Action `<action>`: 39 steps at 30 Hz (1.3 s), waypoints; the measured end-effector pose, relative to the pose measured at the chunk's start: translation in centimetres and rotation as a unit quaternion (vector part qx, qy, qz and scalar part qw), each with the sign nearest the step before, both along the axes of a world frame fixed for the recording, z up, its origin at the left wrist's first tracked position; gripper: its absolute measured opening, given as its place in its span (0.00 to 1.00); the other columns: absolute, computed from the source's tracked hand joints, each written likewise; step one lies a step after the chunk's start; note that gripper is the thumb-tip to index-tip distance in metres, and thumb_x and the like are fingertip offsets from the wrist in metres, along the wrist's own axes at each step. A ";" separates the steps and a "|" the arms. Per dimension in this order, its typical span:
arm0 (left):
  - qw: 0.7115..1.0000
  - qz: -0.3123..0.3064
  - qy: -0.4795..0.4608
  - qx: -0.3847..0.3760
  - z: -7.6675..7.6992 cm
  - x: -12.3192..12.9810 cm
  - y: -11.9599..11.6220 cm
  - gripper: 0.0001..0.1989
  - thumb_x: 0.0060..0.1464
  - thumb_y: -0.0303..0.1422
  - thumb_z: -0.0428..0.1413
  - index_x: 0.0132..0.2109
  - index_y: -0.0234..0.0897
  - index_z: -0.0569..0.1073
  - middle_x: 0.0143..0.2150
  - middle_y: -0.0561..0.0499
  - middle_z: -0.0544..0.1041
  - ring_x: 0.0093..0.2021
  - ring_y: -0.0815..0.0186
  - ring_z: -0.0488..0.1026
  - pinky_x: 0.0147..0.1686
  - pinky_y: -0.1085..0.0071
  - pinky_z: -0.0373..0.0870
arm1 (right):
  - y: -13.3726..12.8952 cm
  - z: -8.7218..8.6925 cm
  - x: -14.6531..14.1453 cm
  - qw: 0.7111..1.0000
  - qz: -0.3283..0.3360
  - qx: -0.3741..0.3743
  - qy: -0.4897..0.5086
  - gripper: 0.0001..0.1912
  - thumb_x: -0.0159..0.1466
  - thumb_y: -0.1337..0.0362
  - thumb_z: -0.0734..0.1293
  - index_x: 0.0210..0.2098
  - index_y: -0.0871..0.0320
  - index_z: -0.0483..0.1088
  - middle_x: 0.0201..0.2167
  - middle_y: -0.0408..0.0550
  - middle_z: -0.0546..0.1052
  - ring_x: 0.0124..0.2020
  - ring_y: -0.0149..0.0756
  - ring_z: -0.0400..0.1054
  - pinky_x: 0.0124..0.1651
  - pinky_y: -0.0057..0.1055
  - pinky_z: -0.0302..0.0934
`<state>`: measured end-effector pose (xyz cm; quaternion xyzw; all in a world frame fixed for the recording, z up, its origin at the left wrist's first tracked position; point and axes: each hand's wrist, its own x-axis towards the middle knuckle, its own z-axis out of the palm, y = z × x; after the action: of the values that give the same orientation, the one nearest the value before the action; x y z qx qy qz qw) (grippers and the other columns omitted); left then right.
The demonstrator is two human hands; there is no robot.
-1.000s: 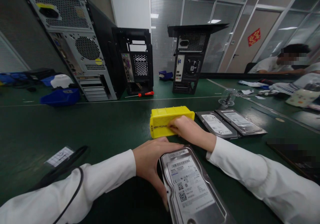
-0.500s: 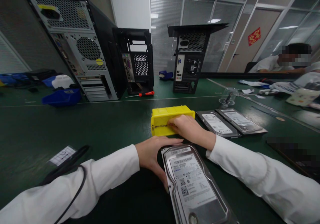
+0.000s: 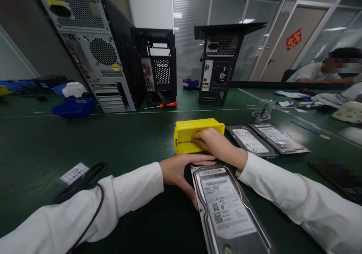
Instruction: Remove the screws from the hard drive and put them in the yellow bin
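A silver hard drive (image 3: 227, 205) with a white label lies at the front centre, running off the bottom of the view. My left hand (image 3: 179, 170) holds its far left corner, with fingers along the far edge and thumb against the left side. Just beyond stands a small yellow plastic bin (image 3: 199, 124) with a thin line of small dark pieces inside, perhaps screws. My right hand (image 3: 217, 143) reaches into this bin with its fingertips pinched together at those pieces. Whatever is between the fingertips is too small to make out.
Two more hard drives (image 3: 250, 140) lie right of the bin. Computer cases (image 3: 103, 52) stand at the back, with a red screwdriver (image 3: 168, 105) before them. Blue bins (image 3: 73, 107), a clear cup (image 3: 263, 110) and a labelled bag (image 3: 74, 173) lie around. Another person (image 3: 315, 72) sits far right.
The view has shifted slightly, moving most things a little to the right. My right hand stays in the yellow bin and my left hand stays on the hard drive.
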<state>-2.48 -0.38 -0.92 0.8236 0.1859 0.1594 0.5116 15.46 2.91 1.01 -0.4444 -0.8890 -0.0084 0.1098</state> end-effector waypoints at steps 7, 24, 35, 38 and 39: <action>1.000 -0.010 0.008 -0.020 0.2 0.0 -0.1 0.47 0.33 0.35 0.70 0.61 0.44 0.60 0.61 0.47 0.65 0.61 0.53 0.60 0.60 0.53 0.53 | -0.2 -0.2 0.4 0.998 0.046 -0.028 0.020 0.13 0.65 0.69 0.59 0.35 0.63 0.76 0.35 0.55 0.77 0.39 0.38 0.72 0.39 0.29 0.60; 0.999 -0.037 -0.003 -0.020 -0.1 -0.4 0.2 0.48 0.34 0.35 0.70 0.62 0.47 0.58 0.63 0.48 0.63 0.62 0.54 0.58 0.62 0.52 0.51 | 0.2 -0.9 0.8 0.996 0.075 -0.051 0.024 0.13 0.65 0.67 0.59 0.38 0.63 0.75 0.40 0.56 0.74 0.44 0.40 0.69 0.46 0.33 0.61; 0.999 -0.039 0.010 -0.023 0.0 -1.1 0.2 0.46 0.36 0.35 0.69 0.62 0.48 0.59 0.61 0.48 0.65 0.61 0.53 0.60 0.60 0.52 0.54 | -0.5 -0.7 1.4 0.995 0.077 -0.048 0.049 0.12 0.64 0.70 0.59 0.40 0.64 0.74 0.43 0.58 0.74 0.43 0.39 0.70 0.45 0.31 0.62; 0.999 -0.030 0.006 -0.035 0.2 -1.2 0.0 0.45 0.36 0.36 0.68 0.62 0.45 0.60 0.60 0.47 0.66 0.59 0.53 0.62 0.60 0.53 0.56 | -0.6 -0.7 1.5 0.994 0.068 -0.043 0.079 0.13 0.65 0.69 0.59 0.43 0.63 0.74 0.43 0.56 0.75 0.44 0.39 0.70 0.46 0.32 0.62; 0.999 -0.026 0.005 -0.035 0.3 -1.2 -0.1 0.44 0.37 0.36 0.68 0.62 0.44 0.60 0.60 0.46 0.67 0.59 0.52 0.62 0.59 0.53 0.56 | -0.6 -0.7 1.5 0.993 0.064 -0.041 0.091 0.13 0.65 0.69 0.59 0.43 0.63 0.74 0.42 0.55 0.76 0.44 0.39 0.70 0.47 0.33 0.62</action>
<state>-3.68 -0.46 -0.67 0.8105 0.1729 0.1351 0.5431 16.98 2.32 0.34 -0.3901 -0.9014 0.0754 0.1720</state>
